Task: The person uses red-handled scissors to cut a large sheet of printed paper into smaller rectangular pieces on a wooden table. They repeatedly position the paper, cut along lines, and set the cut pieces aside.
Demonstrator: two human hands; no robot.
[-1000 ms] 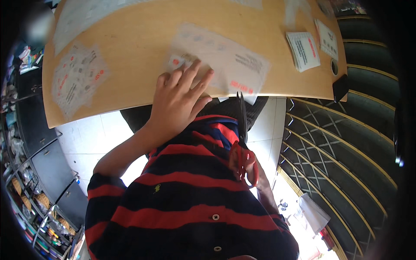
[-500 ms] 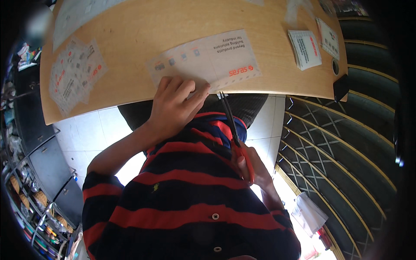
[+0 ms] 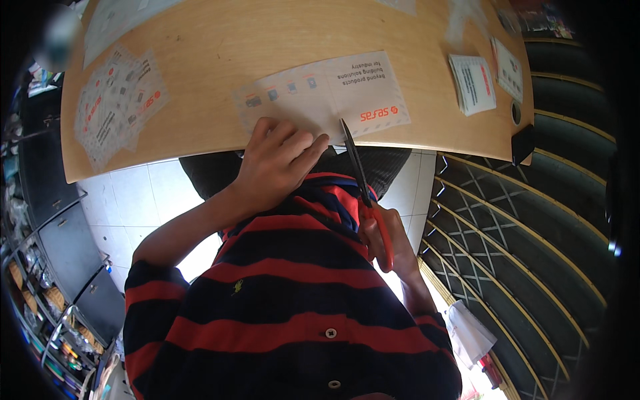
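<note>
A pale printed sheet of thin paper (image 3: 320,100), with small pictures and red and dark print, lies at the table's near edge. My left hand (image 3: 272,163) is closed at its near edge, the fingers curled and thumb pinching the border. In my right hand (image 3: 398,243) is a pair of scissors (image 3: 355,163) with red handles and dark blades. The blades point away from me and look closed together. Their tips reach onto the sheet's near border, just right of my left thumb. Whether the paper lies between the blades I cannot tell.
Several printed pieces of paper (image 3: 117,107) overlap at the table's left. A neat stack of printed sheets (image 3: 472,83) sits at the right, beside another small pile (image 3: 508,70). Translucent plastic (image 3: 123,20) covers the far left corner. A folding metal gate (image 3: 507,220) stands on the right.
The scissors have moved forward and their blades have come together, with the tips now over the sheet. The sheet and my left hand have shifted slightly right in view.
</note>
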